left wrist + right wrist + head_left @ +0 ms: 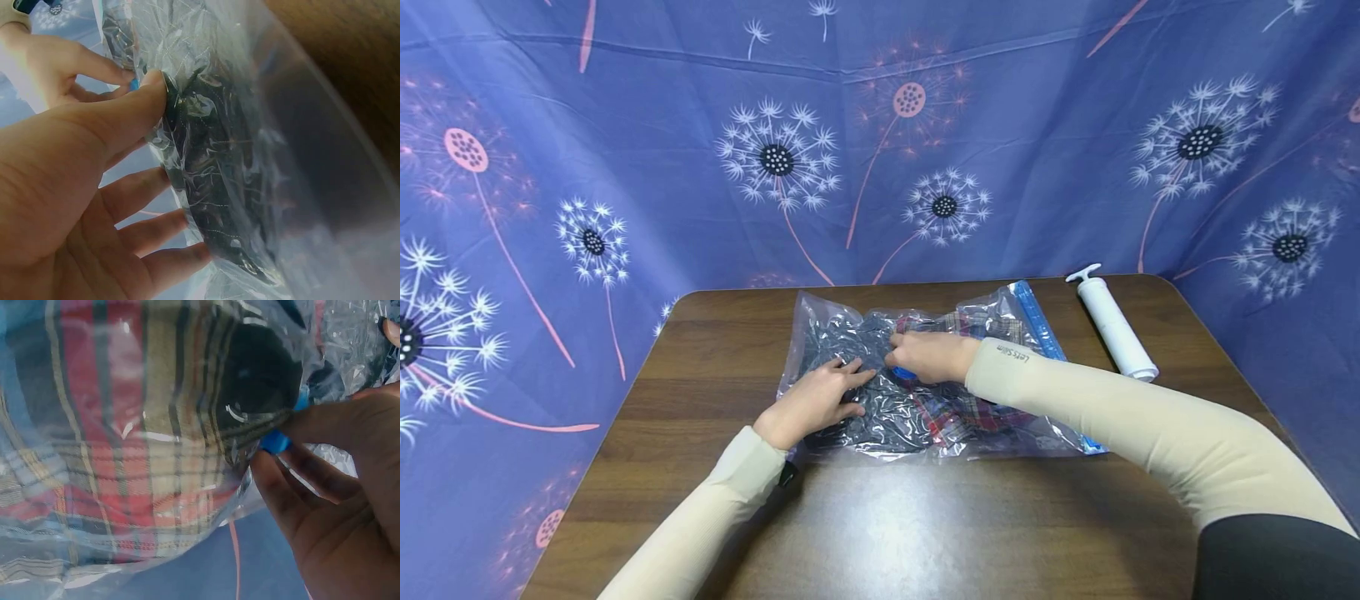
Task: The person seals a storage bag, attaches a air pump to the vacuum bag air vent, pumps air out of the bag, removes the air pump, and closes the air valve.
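A clear plastic vacuum storage bag lies flat on the table, with a dark garment in its left part and a plaid garment in its right part. My left hand rests on the bag's left part, fingers spread over the dark cloth. Near the bag's middle, my right hand pinches a blue valve cap between thumb and fingers. Part of the cap is hidden by those fingers. The bag's blue zip strip runs down its right end, partly under my right forearm.
A white hand pump lies at the table's back right, beyond my right forearm. The brown wooden table extends in front of the bag. Behind it hangs a blue dandelion-print cloth. A small black object shows by my left wrist.
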`<state>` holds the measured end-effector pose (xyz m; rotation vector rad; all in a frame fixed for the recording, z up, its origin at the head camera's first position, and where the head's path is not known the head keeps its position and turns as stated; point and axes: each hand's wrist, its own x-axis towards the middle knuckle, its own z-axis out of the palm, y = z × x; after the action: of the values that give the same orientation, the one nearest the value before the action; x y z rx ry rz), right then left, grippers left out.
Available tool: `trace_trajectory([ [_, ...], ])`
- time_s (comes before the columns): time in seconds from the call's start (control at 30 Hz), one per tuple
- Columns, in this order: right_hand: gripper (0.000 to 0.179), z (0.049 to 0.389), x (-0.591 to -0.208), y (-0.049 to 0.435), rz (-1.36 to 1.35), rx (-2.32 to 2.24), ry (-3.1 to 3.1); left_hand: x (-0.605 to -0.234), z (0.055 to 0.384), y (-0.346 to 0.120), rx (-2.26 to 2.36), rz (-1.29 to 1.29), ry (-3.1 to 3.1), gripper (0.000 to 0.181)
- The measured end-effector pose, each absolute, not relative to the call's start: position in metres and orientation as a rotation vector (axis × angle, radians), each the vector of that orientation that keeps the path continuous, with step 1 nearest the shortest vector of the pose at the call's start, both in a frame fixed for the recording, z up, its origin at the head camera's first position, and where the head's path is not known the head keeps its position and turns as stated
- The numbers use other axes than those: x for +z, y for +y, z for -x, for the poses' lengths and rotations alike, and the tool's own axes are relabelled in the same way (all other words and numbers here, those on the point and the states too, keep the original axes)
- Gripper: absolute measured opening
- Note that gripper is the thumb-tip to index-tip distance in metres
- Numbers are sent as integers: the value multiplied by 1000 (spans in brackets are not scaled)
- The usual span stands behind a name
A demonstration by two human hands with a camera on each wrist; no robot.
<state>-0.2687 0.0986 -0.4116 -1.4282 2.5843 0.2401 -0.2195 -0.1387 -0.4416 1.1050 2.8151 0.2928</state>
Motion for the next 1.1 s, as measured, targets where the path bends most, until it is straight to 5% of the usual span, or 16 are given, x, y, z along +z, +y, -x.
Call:
trace_trajectory([
  [0.77,13,273,-412,72,843,-104,2676,-440,219,-139,326,-1101,2821,63],
  [1.1,26,275,-407,82,1013,-23,2582,-441,217,-138,338,-1116,2819,63],
])
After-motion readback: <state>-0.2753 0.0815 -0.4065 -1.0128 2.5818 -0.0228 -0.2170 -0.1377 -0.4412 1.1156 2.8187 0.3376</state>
